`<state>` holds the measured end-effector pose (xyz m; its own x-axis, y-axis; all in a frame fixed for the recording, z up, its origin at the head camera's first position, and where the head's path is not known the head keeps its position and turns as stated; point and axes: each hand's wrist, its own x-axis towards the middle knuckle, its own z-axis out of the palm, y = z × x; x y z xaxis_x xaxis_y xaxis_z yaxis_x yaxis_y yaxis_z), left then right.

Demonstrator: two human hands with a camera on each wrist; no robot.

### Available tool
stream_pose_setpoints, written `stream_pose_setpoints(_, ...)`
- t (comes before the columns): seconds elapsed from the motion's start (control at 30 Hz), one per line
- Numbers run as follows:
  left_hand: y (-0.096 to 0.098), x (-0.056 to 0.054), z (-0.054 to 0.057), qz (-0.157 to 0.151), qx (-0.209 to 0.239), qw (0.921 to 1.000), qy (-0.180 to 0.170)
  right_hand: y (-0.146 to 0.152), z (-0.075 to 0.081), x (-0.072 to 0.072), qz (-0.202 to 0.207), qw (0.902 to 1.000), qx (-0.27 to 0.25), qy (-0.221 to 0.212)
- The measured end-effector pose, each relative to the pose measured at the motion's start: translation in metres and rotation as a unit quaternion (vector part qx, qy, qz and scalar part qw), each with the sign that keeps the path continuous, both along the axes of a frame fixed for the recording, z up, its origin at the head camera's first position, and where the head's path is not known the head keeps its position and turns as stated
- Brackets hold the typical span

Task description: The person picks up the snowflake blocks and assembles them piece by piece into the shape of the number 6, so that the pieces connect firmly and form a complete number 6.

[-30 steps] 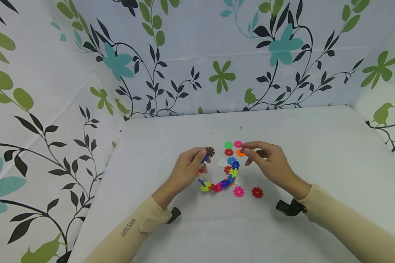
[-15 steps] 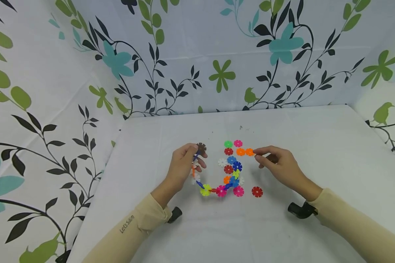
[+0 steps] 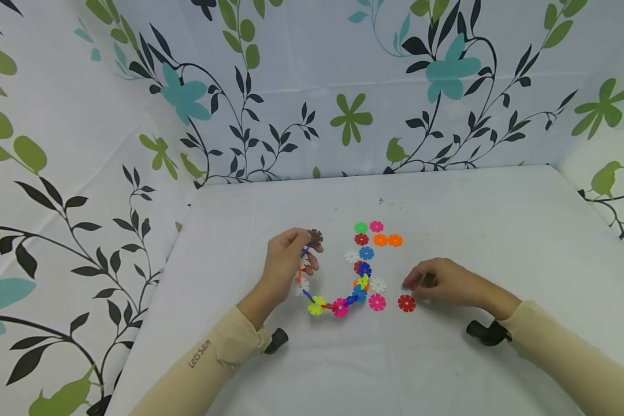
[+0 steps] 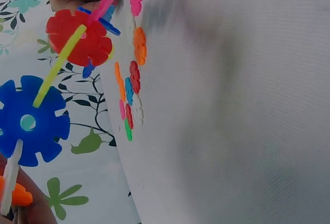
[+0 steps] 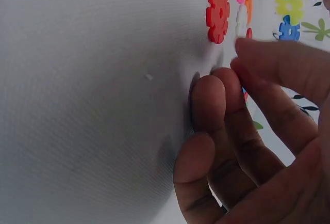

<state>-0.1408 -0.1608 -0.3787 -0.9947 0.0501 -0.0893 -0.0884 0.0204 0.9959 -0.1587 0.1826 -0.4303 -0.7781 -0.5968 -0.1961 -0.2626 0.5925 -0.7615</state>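
Observation:
My left hand (image 3: 283, 260) pinches the brown flower-shaped disc (image 3: 316, 237) at the upper end of a chain of interlocking plastic discs. The chain sags in a U, with a yellow disc (image 3: 316, 305) and a pink disc (image 3: 340, 307) low in its curve. Close up in the left wrist view are the chain's blue disc (image 4: 49, 128) and red disc (image 4: 69, 38). My right hand (image 3: 447, 281) is low over the table, fingers loosely bent and nothing between them. Its fingertips are right beside a loose red disc (image 3: 407, 303), which also shows in the right wrist view.
Loose discs lie on the white table (image 3: 499, 231) beyond and right of the chain: a green one (image 3: 361, 227), an orange pair (image 3: 395, 240), a blue one (image 3: 366, 253), a white one (image 3: 378, 284) and several others. A leaf-patterned cloth (image 3: 291, 58) stands behind.
My right hand has left the orange disc, now lying beside another orange one, and come nearer to the loose red disc. My left hand has shifted left with the chain, which spreads wider.

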Motion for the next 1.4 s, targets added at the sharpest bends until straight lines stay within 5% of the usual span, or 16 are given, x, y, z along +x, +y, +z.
stream_pose_setpoints(0.9, -0.002, -0.001, -0.003, -0.012, 0.02, 0.9993, -0.028, -0.015, 0.008, 0.006, 0.029, 0.9977, 0.057, 0.021)
stream_pose_setpoints(1.23, 0.005, 0.001, 0.0, -0.045, 0.017, 0.9986, -0.022, -0.031, 0.035, 0.003, 0.058, 0.9974, -0.042, -0.008)
stream_pose_setpoints(1.4, 0.01, 0.004, 0.002, -0.063, 0.017, 0.9979, -0.004, -0.052, 0.054, 0.002, 0.012, 0.9932, -0.109, 0.04)
